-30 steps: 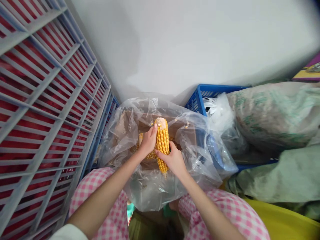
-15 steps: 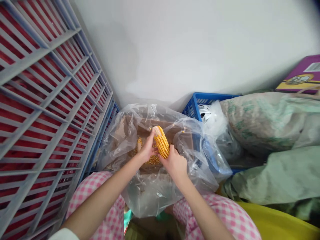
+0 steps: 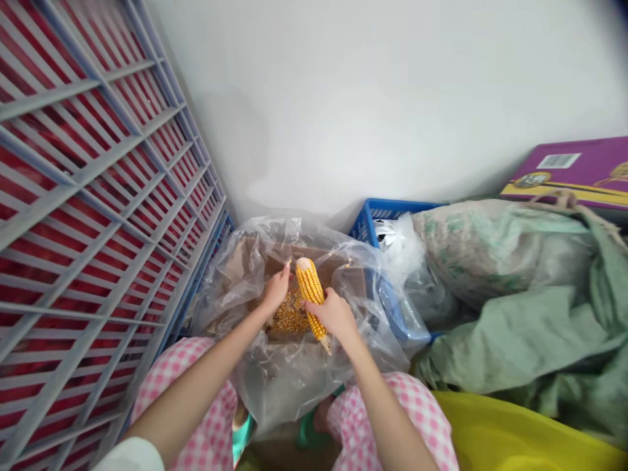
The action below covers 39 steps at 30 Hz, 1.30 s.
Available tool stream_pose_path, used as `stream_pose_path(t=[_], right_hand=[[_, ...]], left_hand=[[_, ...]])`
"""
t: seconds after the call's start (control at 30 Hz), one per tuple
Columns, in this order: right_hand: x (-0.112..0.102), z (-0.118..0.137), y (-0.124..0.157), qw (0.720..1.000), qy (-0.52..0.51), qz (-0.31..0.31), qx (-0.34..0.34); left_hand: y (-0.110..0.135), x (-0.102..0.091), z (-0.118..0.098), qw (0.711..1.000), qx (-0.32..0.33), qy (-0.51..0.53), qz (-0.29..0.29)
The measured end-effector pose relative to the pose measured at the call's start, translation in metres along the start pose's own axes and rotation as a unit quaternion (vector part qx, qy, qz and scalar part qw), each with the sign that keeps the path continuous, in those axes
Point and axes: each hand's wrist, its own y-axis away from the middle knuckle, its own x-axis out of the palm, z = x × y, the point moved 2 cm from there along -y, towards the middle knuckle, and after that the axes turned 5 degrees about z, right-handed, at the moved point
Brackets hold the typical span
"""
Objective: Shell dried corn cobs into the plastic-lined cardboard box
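My right hand (image 3: 332, 314) grips the lower half of a yellow corn cob (image 3: 309, 285), holding it tilted over a cardboard box (image 3: 275, 257). My left hand (image 3: 275, 289) rests against the cob's upper left side, fingers pressed on the kernels near its tip. Loose kernels (image 3: 289, 315) lie in a heap inside the box, below the cob. A clear plastic bag (image 3: 304, 383) is draped around the box and hangs down between my knees in pink checked trousers.
A grey metal grille over red panels (image 3: 93, 216) fills the left. A blue crate (image 3: 380, 212) with a clear bag stands behind the box. Green woven sacks (image 3: 510, 288) pile up on the right, with a purple carton (image 3: 574, 170) on top. A yellow tub (image 3: 495, 432) sits bottom right.
The cob has turned in my hands and tilted left, and my left hand has slid up toward its tip. The camera has tipped upward, so more of the wall and purple carton show.
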Motion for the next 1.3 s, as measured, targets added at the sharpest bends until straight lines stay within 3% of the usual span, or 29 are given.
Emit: stream_pose_path(t=[0.1,0.3,0.4,0.43,0.5,0.57,0.67,0.87,1.03,1.13,1.2,1.23,1.27,1.3], right_hand=[[-0.015,-0.004,0.005,0.999,-0.030,-0.024,-0.006],[-0.035,0.004,0.020,0.994,-0.041,-0.097,-0.008],[-0.035,0.009,0.025,0.991,-0.043,-0.123,-0.026],[-0.032,0.011,0.027,0.990,-0.036,-0.135,-0.035],[-0.026,0.015,0.032,0.985,-0.009,-0.159,-0.059],[-0.019,0.020,0.038,0.982,0.023,-0.170,-0.083],[-0.012,0.026,0.046,0.978,0.054,-0.168,-0.109],[-0.016,0.028,0.050,0.977,0.052,-0.173,-0.115],[-0.018,0.022,0.047,0.982,0.035,-0.162,-0.086],[-0.013,0.018,0.043,0.988,0.021,-0.136,-0.065],[-0.008,0.014,0.039,0.992,-0.009,-0.117,-0.054],[-0.005,0.012,0.037,0.992,-0.032,-0.106,-0.052],[-0.003,0.010,0.034,0.992,-0.057,-0.095,-0.052],[-0.001,0.007,0.032,0.992,-0.081,-0.087,-0.053]], left_hand=[[-0.001,-0.010,-0.001,0.999,0.022,-0.034,-0.027],[0.021,-0.010,-0.022,0.997,-0.014,-0.019,0.071],[0.036,-0.012,-0.049,0.973,-0.099,0.138,0.155],[0.040,-0.014,-0.060,0.964,-0.089,0.193,0.158],[0.046,-0.021,-0.079,0.971,-0.038,0.211,0.105],[0.049,-0.028,-0.090,0.990,0.023,0.135,0.041],[0.050,-0.034,-0.094,0.998,0.062,0.021,0.024],[0.042,-0.046,-0.104,0.998,0.052,-0.037,0.009],[0.040,-0.036,-0.105,1.000,0.004,0.012,0.022],[0.059,-0.027,-0.103,0.997,-0.040,0.055,-0.022],[0.083,-0.028,-0.112,0.994,-0.028,0.075,-0.075],[0.097,-0.031,-0.120,0.991,0.010,0.089,-0.101],[0.111,-0.037,-0.130,0.979,0.089,0.133,-0.125],[0.122,-0.043,-0.138,0.968,0.134,0.176,-0.117]])
